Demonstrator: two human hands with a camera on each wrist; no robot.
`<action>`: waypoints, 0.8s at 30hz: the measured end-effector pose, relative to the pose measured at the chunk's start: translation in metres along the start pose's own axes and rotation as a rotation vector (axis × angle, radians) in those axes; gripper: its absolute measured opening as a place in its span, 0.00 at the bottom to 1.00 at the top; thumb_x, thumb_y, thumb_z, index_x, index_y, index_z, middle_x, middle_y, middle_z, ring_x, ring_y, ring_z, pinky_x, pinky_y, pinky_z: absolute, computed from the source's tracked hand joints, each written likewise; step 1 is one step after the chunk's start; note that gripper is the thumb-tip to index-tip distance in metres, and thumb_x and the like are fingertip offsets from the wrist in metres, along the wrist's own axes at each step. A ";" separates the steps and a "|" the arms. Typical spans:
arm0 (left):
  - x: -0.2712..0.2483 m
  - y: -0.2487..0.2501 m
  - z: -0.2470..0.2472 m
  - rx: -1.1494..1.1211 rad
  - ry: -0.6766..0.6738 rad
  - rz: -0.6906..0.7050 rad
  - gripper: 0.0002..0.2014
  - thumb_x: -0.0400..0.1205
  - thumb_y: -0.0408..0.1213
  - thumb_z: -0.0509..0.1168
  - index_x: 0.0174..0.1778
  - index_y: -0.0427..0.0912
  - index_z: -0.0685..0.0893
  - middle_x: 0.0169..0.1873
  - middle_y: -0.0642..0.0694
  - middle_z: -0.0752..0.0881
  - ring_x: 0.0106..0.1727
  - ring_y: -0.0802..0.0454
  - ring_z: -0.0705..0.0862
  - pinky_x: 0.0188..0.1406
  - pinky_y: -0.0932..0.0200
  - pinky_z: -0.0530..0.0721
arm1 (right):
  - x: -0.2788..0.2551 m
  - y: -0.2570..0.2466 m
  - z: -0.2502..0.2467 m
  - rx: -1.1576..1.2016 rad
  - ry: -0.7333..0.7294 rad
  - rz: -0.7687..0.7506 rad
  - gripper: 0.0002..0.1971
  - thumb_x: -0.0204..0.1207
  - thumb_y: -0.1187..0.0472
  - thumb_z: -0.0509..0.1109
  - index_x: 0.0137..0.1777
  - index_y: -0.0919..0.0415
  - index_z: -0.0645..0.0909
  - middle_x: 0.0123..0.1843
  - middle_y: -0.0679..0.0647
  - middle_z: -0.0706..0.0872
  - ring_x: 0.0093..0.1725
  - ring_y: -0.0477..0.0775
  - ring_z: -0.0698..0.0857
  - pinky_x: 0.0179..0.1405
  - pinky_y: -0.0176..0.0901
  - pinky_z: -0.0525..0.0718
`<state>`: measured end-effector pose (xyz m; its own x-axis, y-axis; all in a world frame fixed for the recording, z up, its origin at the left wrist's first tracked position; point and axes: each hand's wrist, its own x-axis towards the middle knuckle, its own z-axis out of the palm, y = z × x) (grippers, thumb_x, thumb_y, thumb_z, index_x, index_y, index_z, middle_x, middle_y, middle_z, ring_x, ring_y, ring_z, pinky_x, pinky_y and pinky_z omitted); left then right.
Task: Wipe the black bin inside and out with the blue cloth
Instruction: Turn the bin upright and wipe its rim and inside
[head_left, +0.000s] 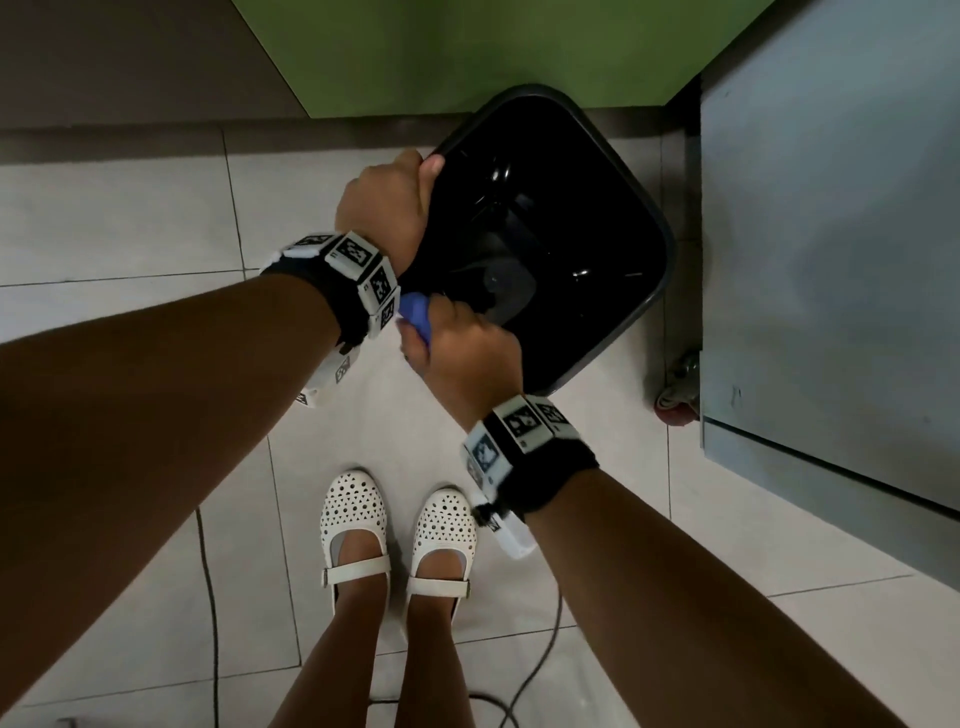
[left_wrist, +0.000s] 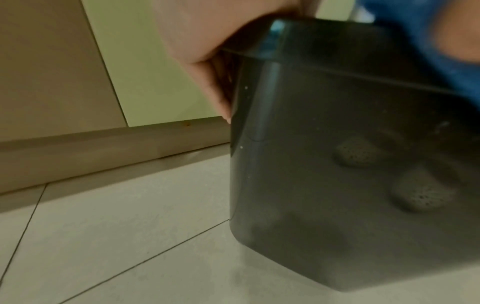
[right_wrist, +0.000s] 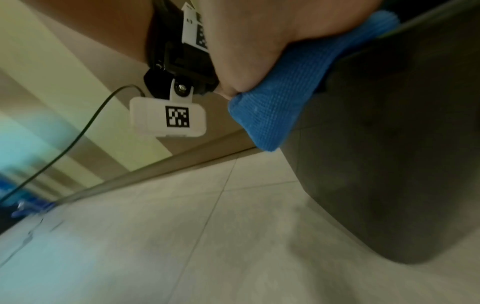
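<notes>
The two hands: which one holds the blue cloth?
The right hand holds the blue cloth, bunched against the near rim of the black bin. The left hand holds no cloth; it grips the bin's rim.

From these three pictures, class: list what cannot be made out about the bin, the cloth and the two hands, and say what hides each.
- Cloth: mostly hidden in the head view by the right hand; its full size is unknown.
- Left hand fingers: in the head view they go over the bin rim; the wrist view blurs them.
- Bin's far outer walls: hidden by the bin itself.
- Bin floor: dark and glossy; dirt cannot be judged.
</notes>
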<state>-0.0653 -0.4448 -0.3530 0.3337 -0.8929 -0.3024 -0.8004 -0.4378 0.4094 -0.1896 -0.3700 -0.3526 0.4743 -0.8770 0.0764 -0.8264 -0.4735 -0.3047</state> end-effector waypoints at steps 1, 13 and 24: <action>0.001 0.000 -0.001 0.013 -0.013 0.006 0.24 0.88 0.48 0.43 0.58 0.31 0.75 0.53 0.26 0.84 0.54 0.27 0.80 0.47 0.44 0.73 | -0.009 0.007 -0.003 0.002 -0.008 -0.014 0.18 0.72 0.45 0.60 0.33 0.57 0.82 0.24 0.51 0.83 0.21 0.52 0.82 0.16 0.34 0.70; 0.001 0.007 0.001 -0.325 0.136 -0.218 0.25 0.86 0.52 0.50 0.69 0.36 0.72 0.60 0.33 0.84 0.61 0.35 0.81 0.54 0.51 0.75 | -0.036 0.046 -0.012 0.019 -0.004 -0.203 0.18 0.75 0.46 0.62 0.31 0.59 0.79 0.23 0.51 0.81 0.20 0.53 0.81 0.20 0.38 0.75; -0.016 0.019 0.026 -0.564 0.272 -0.319 0.19 0.88 0.40 0.47 0.68 0.31 0.69 0.56 0.32 0.85 0.57 0.35 0.83 0.49 0.57 0.72 | -0.014 0.019 -0.004 -0.019 0.106 -0.003 0.21 0.77 0.52 0.56 0.51 0.59 0.90 0.26 0.52 0.88 0.24 0.51 0.86 0.23 0.35 0.79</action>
<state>-0.0992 -0.4358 -0.3629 0.6812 -0.6740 -0.2858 -0.2870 -0.6050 0.7427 -0.2131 -0.3667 -0.3554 0.4426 -0.8789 0.1779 -0.8313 -0.4766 -0.2860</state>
